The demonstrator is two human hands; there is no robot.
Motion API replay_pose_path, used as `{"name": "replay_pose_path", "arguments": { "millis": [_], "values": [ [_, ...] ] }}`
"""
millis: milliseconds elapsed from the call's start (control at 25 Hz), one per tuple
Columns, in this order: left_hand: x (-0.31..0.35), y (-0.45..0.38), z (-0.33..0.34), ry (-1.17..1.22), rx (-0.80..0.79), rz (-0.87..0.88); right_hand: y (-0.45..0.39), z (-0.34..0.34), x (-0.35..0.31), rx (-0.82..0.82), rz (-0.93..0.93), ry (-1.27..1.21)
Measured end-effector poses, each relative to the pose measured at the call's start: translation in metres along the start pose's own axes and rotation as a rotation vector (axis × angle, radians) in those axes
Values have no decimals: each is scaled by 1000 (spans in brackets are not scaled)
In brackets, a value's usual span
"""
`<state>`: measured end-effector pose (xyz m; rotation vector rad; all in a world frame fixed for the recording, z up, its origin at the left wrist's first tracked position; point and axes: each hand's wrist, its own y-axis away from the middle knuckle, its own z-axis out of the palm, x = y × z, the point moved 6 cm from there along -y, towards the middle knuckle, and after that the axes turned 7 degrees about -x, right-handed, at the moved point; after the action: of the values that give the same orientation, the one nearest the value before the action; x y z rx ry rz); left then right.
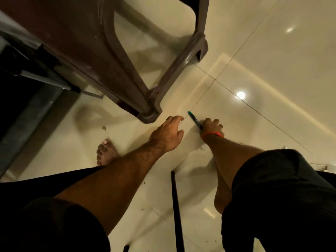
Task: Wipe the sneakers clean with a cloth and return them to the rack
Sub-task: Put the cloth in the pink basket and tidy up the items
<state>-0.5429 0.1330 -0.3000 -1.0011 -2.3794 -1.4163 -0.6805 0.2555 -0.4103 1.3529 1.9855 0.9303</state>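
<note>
Dark shorts (272,197) lowest and closest, both forearms reaching down from them toward pale glossy floor (272,60). Left hand (168,133) loose and spread, fingers relaxed, holding nothing, just beside foot of brown stool (149,115). Right hand (211,127), red thread at wrist, curled round pen (195,119) close to floor. Long axis of pen running from hand up and left toward stool foot, teal end pointing away from hand. Bare foot (106,151) on tiles at left; thin black rod (176,206) lying between legs. No sneakers and no cloth in view, so impossible to tell place, direction or long axis of them. Dark frame with metal tubes (45,79) at far left, perhaps rack, not certain. Judging by task alone: sneakers probably light, stiff at sole, soft at upper, best taken at heel or collar. Cloth probably soft and limp, easy to bunch in one hand.
</note>
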Motion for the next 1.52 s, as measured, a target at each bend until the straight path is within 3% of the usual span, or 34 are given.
{"name": "replay_pose_path", "arguments": {
  "millis": [160, 280, 440, 640, 760, 880, 1040, 1200, 1240, 1320, 1400, 1440, 1520],
  "values": [
    [-4, 8, -11, 28, 12, -20, 10, -6, -4, -54, 8, -63],
    [11, 24, -33, 16, 69, 15, 32, -29, -13, -58, 23, -292],
    [49, 60, -82, -48, 194, 106, 81, -78, -40, 58, -83, -665],
    [96, 131, -171, -25, 541, 278, 163, -155, -82, 292, -373, -1001],
    [129, 193, -233, 59, 798, 516, 214, -211, -100, 419, -559, -1174],
    [140, 272, -295, 188, 1127, 715, 276, -276, -117, 567, -780, -1190],
    [121, 330, -340, 382, 1411, 761, 366, -351, -153, 670, -1103, -1066],
    [115, 353, -353, 220, 1505, 793, 444, -392, -211, 911, -1283, -685],
    [105, 352, -365, 208, 1532, 724, 454, -400, -233, 903, -1269, -609],
    [74, 340, -389, 239, 1516, 414, 455, -411, -274, 773, -1161, -471],
    [45, 317, -398, 368, 1314, 182, 441, -414, -307, 669, -1048, -261],
    [39, 308, -397, 443, 1230, 165, 433, -415, -320, 683, -995, -99],
    [40, 301, -393, 468, 1217, 192, 424, -416, -337, 759, -864, 224]
  ]
}}
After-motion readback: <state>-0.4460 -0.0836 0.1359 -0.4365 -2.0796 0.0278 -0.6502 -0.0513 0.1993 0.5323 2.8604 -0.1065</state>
